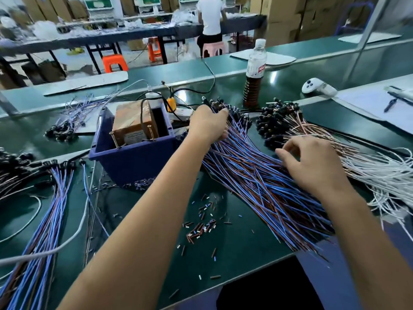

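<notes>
A big fan of blue and brown wires (257, 182) with black connector ends lies on the green bench (234, 253). My left hand (209, 125) reaches across to its far end and grips a bunch of the wires just below the black connectors (225, 106). Further right, my right hand (312, 163) lies on the middle of the fan with its fingers curled among the strands; whether it holds any is hidden.
A blue bin (131, 159) holding a brown machine stands left of the fan. White and pink wires (380, 171) lie to the right, more blue wires (44, 220) to the left. Cut insulation bits (201, 229), a bottle (254, 72) and a white controller (317, 87) are nearby.
</notes>
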`<state>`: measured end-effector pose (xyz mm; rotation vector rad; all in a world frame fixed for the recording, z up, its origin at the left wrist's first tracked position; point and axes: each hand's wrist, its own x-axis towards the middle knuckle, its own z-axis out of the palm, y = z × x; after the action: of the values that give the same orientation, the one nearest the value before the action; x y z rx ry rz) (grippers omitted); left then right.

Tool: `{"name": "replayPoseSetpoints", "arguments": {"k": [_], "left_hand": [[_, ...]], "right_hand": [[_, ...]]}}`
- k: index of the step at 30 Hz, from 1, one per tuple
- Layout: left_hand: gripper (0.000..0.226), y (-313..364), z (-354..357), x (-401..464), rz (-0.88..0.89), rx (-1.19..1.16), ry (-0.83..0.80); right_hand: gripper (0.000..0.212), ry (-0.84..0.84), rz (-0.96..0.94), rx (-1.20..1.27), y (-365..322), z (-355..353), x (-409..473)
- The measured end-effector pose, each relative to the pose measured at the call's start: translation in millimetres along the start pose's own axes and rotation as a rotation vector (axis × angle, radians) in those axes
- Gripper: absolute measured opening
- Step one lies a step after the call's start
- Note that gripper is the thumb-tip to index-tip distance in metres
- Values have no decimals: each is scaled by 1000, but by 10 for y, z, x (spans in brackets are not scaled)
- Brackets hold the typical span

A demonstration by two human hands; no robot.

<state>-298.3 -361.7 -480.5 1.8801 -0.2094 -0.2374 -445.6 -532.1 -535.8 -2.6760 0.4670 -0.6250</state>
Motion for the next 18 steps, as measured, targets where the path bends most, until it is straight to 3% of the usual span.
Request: {"name": "replayPoseSetpoints", "arguments": {"k": [4,7,9,14,18], "left_hand": [[34,-91,-155,-88,87,184,-30],[26,-238,-429,-313,141,164,-184],[20,-413,-674,-510,156,232,-261],[27,-840,-1516,-900,-18,574,-291],[21,-1003,-2223,-1025,-207,829,-38]], "right_hand": [[35,-148,67,21,-311,5,111],[22,119,-31,159,-749,81,7],[16,184,-128,272,-1152,211,-184],[13,-157,-266,359,-1993,751,-566],[20,-378,-382,303,-2563,1121,-655]]}}
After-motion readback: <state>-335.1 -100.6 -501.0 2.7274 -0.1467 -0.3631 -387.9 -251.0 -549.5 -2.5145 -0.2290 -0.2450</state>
